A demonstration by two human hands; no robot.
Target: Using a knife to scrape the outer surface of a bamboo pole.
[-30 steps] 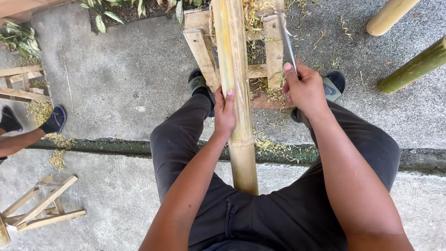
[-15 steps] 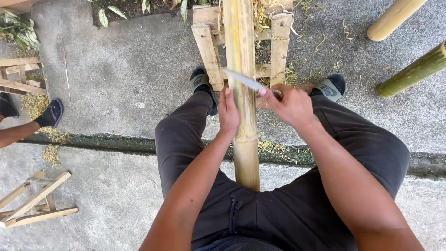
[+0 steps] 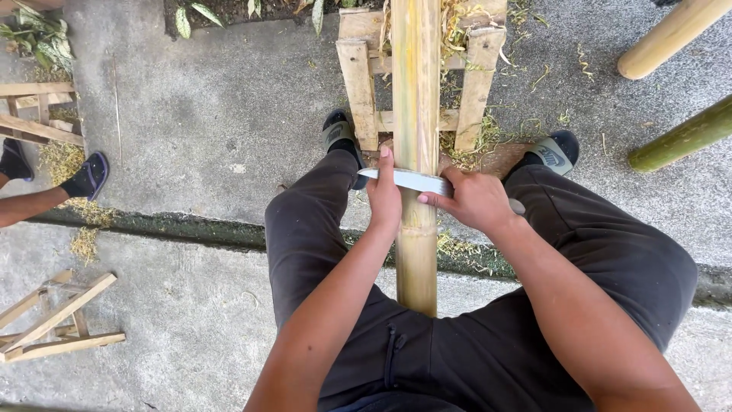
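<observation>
A long yellowish bamboo pole [image 3: 416, 107] runs from between my thighs up onto a small wooden stand [image 3: 358, 76]. My right hand [image 3: 476, 200] grips the handle of a knife [image 3: 408, 181] whose flat blade lies crosswise on the pole. My left hand [image 3: 385, 200] rests against the pole's left side, with its fingers on the blade's outer end. I sit in dark trousers, with my sandalled feet on either side of the stand.
Bamboo shavings litter the concrete around the stand. Two more bamboo poles, one pale [image 3: 671, 34] and one green [image 3: 679, 141], lie at upper right. Wooden frames [image 3: 46, 320] lie at left. Another person's leg and dark sandal [image 3: 88, 177] show at the left edge.
The knife came down from upright in my right hand to lie across the pole. My left hand shifted up onto the blade's end.
</observation>
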